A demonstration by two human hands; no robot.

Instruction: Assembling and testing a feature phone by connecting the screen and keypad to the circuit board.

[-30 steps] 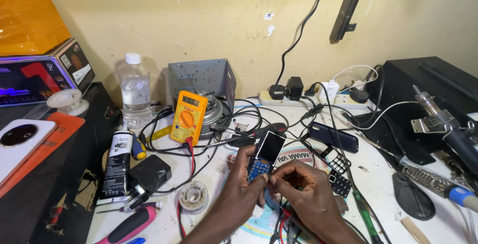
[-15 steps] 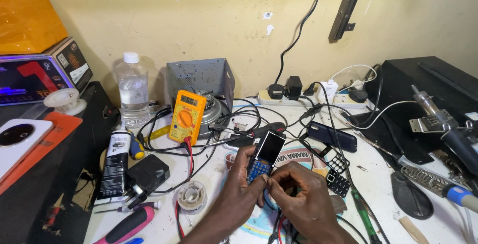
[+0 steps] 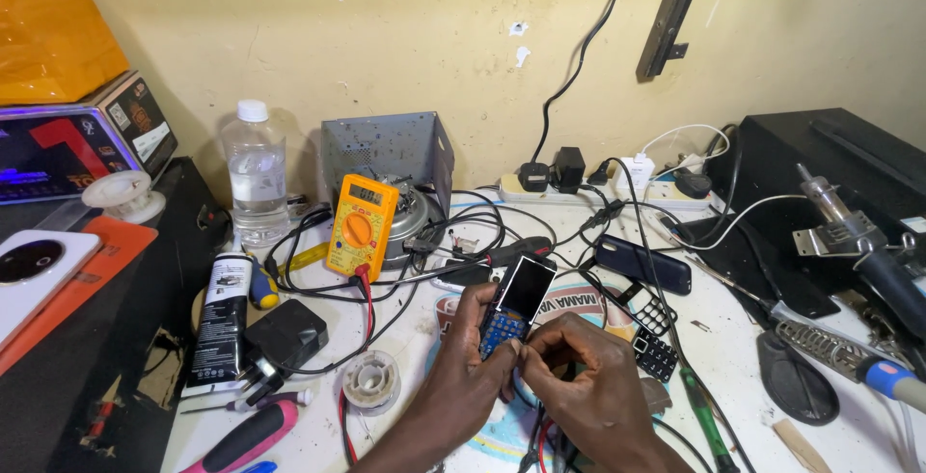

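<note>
Black-screened keypad phone (image 3: 514, 305) sits low at centre of the bench, propped upright between your two hands, screen dark, blue keys at its lower end.

Your left hand (image 3: 465, 377) comes up from the bottom edge, forearm angled toward the right, palm turned inward. Its fingers curl round the phone's left edge and back, thumb laid along the side near the keys: a closed cradling grip.

Your right hand (image 3: 588, 381) sits just beside it, knuckles up, wrist bent. Thumb and forefinger are pressed together in a pinch at the phone's lower right corner; whether something small is held in that pinch cannot be told. The other fingers are folded under.

Bench, from the left: black tube (image 3: 220, 319) lying flat, black plug adapter (image 3: 283, 336) beside it, pink-handled tool (image 3: 246, 437) at the near edge. Clear water bottle (image 3: 256, 184) stands by the wall. Yellow multimeter (image 3: 361, 227) leans against a grey metal box (image 3: 389, 149), its red and black leads trailing across the top. Solder spool (image 3: 370, 380) lies near your left wrist. Right of the phone: a second dark phone (image 3: 642, 264) lying flat, loose keypads (image 3: 655, 335), green-handled screwdriver (image 3: 707, 422), white power strip (image 3: 579, 190) along the wall, soldering iron (image 3: 849, 361) far right.

White worktop (image 3: 405, 338), cluttered with cables; yellow plastered wall (image 3: 434, 39) behind, scuffed.
</note>
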